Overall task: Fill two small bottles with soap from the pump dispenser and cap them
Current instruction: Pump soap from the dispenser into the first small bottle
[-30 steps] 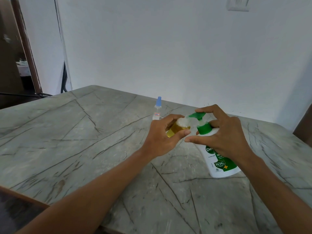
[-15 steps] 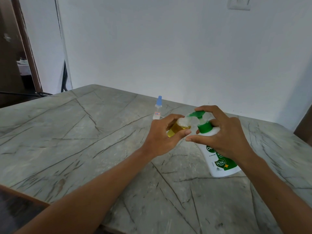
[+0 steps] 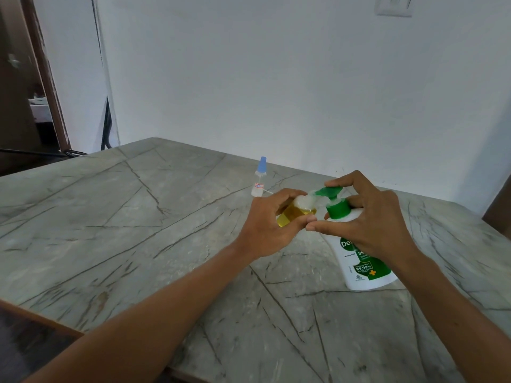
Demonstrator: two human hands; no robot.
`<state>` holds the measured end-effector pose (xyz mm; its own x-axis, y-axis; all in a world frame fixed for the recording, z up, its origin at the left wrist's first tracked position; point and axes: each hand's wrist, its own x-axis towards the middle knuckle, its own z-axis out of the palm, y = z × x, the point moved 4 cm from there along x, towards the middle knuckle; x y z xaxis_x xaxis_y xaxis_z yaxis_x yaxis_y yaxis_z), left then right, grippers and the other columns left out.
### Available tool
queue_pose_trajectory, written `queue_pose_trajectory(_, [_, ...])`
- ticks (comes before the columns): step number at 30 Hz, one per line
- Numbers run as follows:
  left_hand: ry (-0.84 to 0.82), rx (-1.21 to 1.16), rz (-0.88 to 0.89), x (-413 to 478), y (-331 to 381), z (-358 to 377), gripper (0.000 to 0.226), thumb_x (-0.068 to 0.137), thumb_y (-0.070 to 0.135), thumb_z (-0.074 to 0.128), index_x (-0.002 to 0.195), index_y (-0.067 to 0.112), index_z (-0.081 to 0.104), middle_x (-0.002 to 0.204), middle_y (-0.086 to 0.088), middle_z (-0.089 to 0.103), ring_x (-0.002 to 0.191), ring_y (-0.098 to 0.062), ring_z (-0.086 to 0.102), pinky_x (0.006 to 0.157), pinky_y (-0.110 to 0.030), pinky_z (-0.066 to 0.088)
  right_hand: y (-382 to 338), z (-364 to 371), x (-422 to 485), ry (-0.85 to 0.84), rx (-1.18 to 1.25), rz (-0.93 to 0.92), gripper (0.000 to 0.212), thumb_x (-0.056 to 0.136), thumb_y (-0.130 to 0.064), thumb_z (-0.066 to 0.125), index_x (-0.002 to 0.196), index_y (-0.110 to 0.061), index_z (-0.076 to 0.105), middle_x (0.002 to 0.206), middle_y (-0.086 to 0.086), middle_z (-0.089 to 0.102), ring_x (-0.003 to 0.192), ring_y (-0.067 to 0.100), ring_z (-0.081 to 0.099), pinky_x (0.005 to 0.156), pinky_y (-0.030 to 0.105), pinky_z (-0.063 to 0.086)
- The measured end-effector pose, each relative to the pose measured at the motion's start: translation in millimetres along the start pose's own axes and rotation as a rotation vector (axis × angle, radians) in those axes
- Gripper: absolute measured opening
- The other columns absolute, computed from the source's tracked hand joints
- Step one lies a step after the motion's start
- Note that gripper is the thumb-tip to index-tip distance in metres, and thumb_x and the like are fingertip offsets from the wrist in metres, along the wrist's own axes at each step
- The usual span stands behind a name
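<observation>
- Grips small bottle (image 3: 289, 215) in left hand (image 3: 269, 222): fingers curled round the body, thumb along the near side.
- Holds it up at pump-head height, tilted, mouth aimed toward 2 o'clock.
- Shows yellow liquid through the bottle wall; whitish blur at the mouth, so cannot tell foam from plastic.
- Puts that mouth right against the tip of the green spout (image 3: 327, 191), spout pointing to 9 o'clock.
- Clamps right hand (image 3: 370, 230) over the top of the pump dispenser (image 3: 362, 275): index fingertip on the spout head, thumb reaching across the front below the green collar (image 3: 338, 210), other fingers curled behind the neck.
- Brings right thumb tip up to left thumb tip; touching or just apart, too close to call.
- Leaves the dispenser standing upright on the desk (image 3: 124, 225), white body with green label, at 4 o'clock of the left hand.
- Leaves second small bottle (image 3: 259, 186) standing on the desk at 11 o'clock of the left hand, near it but apart from both hands; blue cap (image 3: 262, 163) on, small red-marked label on the clear body.
- Backs onto white wall (image 3: 276, 78) at 12 o'clock; switch plate (image 3: 394, 5) at 1 o'clock by the top edge; brown door frame (image 3: 44, 73) and dark cable (image 3: 106, 125) at 10 o'clock.
</observation>
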<state>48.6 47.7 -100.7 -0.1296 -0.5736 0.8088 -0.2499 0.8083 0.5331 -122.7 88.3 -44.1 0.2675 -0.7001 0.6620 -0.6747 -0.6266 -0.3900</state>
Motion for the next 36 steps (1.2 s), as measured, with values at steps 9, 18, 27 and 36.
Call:
queue_pose_trajectory(9, [0.011, -0.032, -0.04, 0.9, -1.4, 0.0, 0.038, 0.081, 0.02, 0.079, 0.113, 0.006, 0.065, 0.101, -0.005, 0.074, 0.09, -0.012, 0.07, 0.079, -0.026, 0.059, 0.0, 0.9, 1.7, -0.024, -0.054, -0.001, 0.067, 0.048, -0.074, 0.073, 0.105, -0.058, 0.041, 0.097, -0.034, 0.057, 0.079, -0.007, 0.064, 0.08, 0.021, 0.052])
queue_pose_trajectory(18, [-0.024, -0.015, -0.055, -1.7, -2.4, 3.0, 0.047, 0.081, 0.041, 0.072, 0.115, 0.009, 0.064, 0.097, -0.007, 0.073, 0.085, -0.019, 0.07, 0.072, -0.039, 0.06, 6.0, 0.7, 0.4, -0.005, -0.031, 0.033, 0.06, 0.049, -0.073, 0.075, 0.099, -0.053, 0.047, 0.088, -0.019, 0.068, 0.08, 0.0, 0.067, 0.081, 0.039, 0.056])
queue_pose_trajectory(27, [-0.012, -0.08, -0.114, -1.6, 2.4, 7.3, 0.038, 0.081, 0.023, 0.079, 0.112, 0.008, 0.064, 0.099, -0.001, 0.074, 0.088, -0.009, 0.072, 0.077, -0.023, 0.059, 7.3, -3.4, -0.2, -0.041, 0.005, -0.008, 0.071, 0.052, -0.07, 0.075, 0.112, -0.061, 0.039, 0.09, -0.028, 0.065, 0.085, -0.01, 0.063, 0.068, 0.0, 0.044])
queue_pose_trajectory(36, [-0.074, -0.072, -0.177, -6.7, 1.1, 20.0, 0.046, 0.08, 0.029, 0.08, 0.118, 0.012, 0.062, 0.113, 0.002, 0.071, 0.1, -0.006, 0.069, 0.083, -0.024, 0.058, 19.3, -14.7, -9.8, -0.088, 0.044, -0.046, 0.093, 0.055, -0.068, 0.074, 0.135, -0.049, 0.032, 0.095, -0.023, 0.069, 0.084, -0.001, 0.067, 0.07, 0.007, 0.051])
